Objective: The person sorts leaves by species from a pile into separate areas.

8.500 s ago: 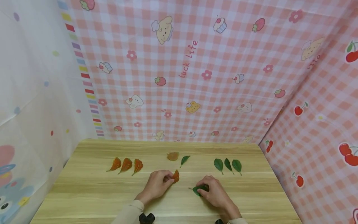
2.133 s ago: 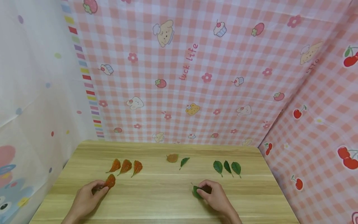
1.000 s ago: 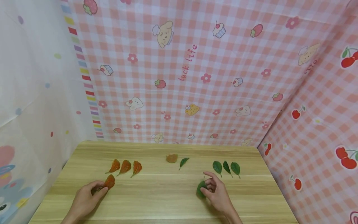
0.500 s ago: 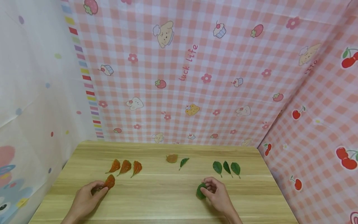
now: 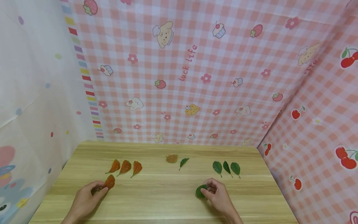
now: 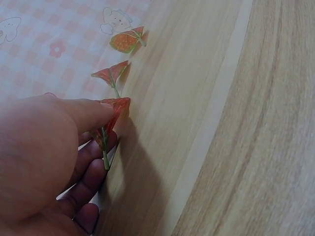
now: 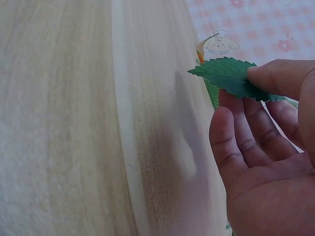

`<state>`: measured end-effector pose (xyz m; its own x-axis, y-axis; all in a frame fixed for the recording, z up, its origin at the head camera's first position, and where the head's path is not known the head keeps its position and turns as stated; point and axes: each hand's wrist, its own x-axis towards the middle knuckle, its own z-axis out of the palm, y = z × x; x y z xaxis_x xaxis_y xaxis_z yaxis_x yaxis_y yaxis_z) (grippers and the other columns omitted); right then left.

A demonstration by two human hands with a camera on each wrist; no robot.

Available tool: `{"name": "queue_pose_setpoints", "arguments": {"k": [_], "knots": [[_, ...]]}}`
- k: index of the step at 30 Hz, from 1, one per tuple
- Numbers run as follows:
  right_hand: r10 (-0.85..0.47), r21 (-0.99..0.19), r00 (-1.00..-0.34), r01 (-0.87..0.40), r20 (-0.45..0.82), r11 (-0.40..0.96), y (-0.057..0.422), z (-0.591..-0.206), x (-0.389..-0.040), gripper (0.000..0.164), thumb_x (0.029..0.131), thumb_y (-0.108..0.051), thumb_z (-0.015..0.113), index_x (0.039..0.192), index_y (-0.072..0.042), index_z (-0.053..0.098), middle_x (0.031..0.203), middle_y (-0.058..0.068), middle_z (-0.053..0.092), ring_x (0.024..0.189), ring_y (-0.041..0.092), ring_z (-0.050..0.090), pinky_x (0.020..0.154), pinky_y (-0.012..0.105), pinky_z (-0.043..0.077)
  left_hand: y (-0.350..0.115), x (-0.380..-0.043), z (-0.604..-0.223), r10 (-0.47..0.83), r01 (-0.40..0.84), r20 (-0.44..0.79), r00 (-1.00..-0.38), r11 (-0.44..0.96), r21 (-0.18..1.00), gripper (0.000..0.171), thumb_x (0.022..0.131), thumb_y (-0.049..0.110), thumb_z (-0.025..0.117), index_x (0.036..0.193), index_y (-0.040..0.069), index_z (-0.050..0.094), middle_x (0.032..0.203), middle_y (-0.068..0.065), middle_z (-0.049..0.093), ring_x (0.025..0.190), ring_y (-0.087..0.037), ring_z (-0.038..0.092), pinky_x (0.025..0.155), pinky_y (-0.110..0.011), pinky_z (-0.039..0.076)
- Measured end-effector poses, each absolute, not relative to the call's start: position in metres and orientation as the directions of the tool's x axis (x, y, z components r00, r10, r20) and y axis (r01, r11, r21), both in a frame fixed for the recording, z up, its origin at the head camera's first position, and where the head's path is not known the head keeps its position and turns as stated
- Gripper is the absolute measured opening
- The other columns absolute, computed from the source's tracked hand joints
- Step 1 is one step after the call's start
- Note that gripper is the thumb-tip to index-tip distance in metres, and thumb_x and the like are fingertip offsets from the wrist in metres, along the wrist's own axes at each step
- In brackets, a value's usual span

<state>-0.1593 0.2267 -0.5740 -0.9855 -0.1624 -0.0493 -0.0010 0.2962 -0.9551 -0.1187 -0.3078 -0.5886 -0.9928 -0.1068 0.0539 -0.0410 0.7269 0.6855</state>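
Observation:
My left hand (image 5: 86, 199) pinches an orange-red leaf (image 5: 110, 182) between thumb and fingers, at the left of the table; in the left wrist view the thumb presses on this red leaf (image 6: 120, 109) and its green stem points down. Just beyond it lie several orange leaves: one (image 5: 114, 166) at the left, another (image 5: 125, 167) and a third (image 5: 137, 168). At the right, my right hand (image 5: 219, 197) pinches a green leaf (image 5: 200, 191) with a toothed edge, held above the tabletop in the right wrist view, where the green leaf (image 7: 226, 76) lies under the thumb.
Beyond the right hand three green leaves (image 5: 217, 168) lie in a row. At the back middle are a tan-orange leaf (image 5: 172, 158) and a small green leaf (image 5: 184, 162). A pink checked cloth (image 5: 179, 93) hangs behind the wooden table (image 5: 156, 199).
The left hand moved from the middle to the left with its orange-red leaf, then stayed there. The right hand turned its green leaf about between the fingers. The lying leaves stay put.

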Motion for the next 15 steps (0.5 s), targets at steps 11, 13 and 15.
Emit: {"name": "queue_pose_setpoints", "arguments": {"k": [11, 13, 15], "knots": [[-0.096, -0.951, -0.995, -0.027, -0.003, 0.308, 0.228, -0.5772, -0.1576, 0.015, 0.101, -0.007, 0.083, 0.109, 0.001, 0.074, 0.088, 0.005, 0.069, 0.069, 0.005, 0.061, 0.061, 0.02, 0.051, -0.3075, -0.1183, -0.5878, -0.106, -0.042, 0.051, -0.993, 0.725, 0.687, 0.029, 0.107, 0.03, 0.081, 0.125, 0.006, 0.081, 0.117, -0.005, 0.084, 0.096, 0.003, 0.067, 0.082, -0.022, 0.058], [-0.076, -0.954, -0.997, -0.009, -0.015, 0.301, 0.228, -0.5764, -0.1578, 0.014, 0.1, -0.006, 0.084, 0.108, 0.001, 0.074, 0.09, 0.007, 0.07, 0.071, 0.006, 0.061, 0.061, 0.02, 0.051, -0.3077, -0.1185, -0.5883, -0.106, -0.044, 0.049, -0.993, 0.726, 0.686, 0.03, 0.107, 0.03, 0.081, 0.125, 0.007, 0.081, 0.117, -0.004, 0.084, 0.097, 0.002, 0.068, 0.082, -0.022, 0.058], [-0.062, -0.955, -0.998, 0.003, -0.022, 0.296, 0.2282, -0.5764, -0.1582, 0.014, 0.1, -0.005, 0.084, 0.108, 0.0, 0.074, 0.092, 0.007, 0.07, 0.071, 0.006, 0.06, 0.06, 0.02, 0.049, -0.3081, -0.1187, -0.5891, -0.106, -0.046, 0.045, -0.993, 0.727, 0.685, 0.03, 0.107, 0.031, 0.081, 0.125, 0.007, 0.081, 0.117, -0.004, 0.084, 0.097, 0.0, 0.07, 0.082, -0.022, 0.058]]}}
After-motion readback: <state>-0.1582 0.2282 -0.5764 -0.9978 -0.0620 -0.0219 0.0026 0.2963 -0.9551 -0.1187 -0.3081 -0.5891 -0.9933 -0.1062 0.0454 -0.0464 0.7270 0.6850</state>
